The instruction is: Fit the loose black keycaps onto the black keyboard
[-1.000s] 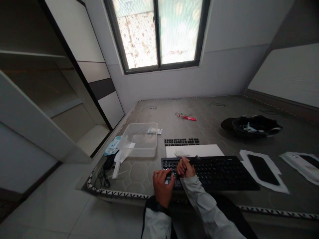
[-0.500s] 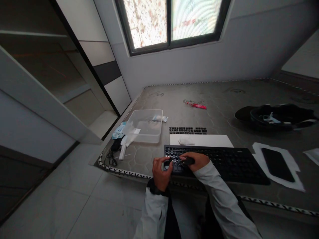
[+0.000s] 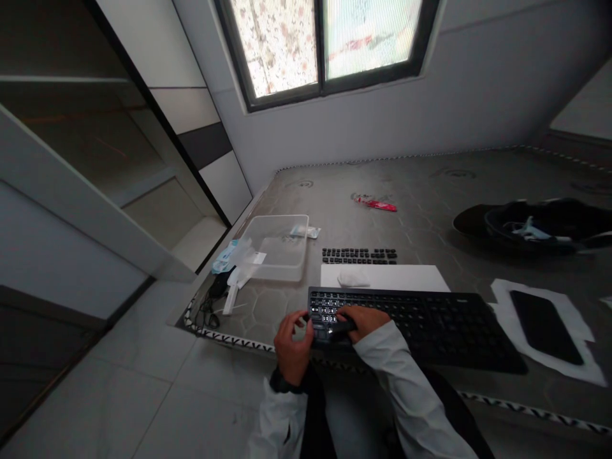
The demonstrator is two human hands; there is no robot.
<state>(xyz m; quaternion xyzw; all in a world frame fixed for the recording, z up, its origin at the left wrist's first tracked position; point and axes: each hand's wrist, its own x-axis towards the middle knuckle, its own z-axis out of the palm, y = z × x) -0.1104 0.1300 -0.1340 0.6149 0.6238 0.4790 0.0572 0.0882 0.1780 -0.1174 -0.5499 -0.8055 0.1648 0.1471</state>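
The black keyboard [image 3: 459, 325] lies along the near edge of the padded surface. Near its left end, several key positions [image 3: 327, 311] show pale spots where keycaps are off. My right hand [image 3: 366, 322] is closed around a small black tool [image 3: 342, 326], which points left over the lower-left keys. At the keyboard's left edge is my left hand [image 3: 292, 347], thumb and forefinger curled towards each other. Something small and dark seems to be between those fingertips, too small to make out. Rows of loose black keycaps [image 3: 358, 256] lie behind the keyboard.
Behind the keyboard is a white board [image 3: 406, 277] with a crumpled pale wipe [image 3: 354, 279] on it. A clear plastic box [image 3: 282, 271] stands left, beside wrappers and a black cable [image 3: 206, 317]. To the right are a phone [image 3: 545, 326] on white paper and a dark cap [image 3: 482, 222].
My left hand has moved left from above the keys to the keyboard's edge. My right hand and the black tool have shifted slightly left and down. The view has tilted a little.
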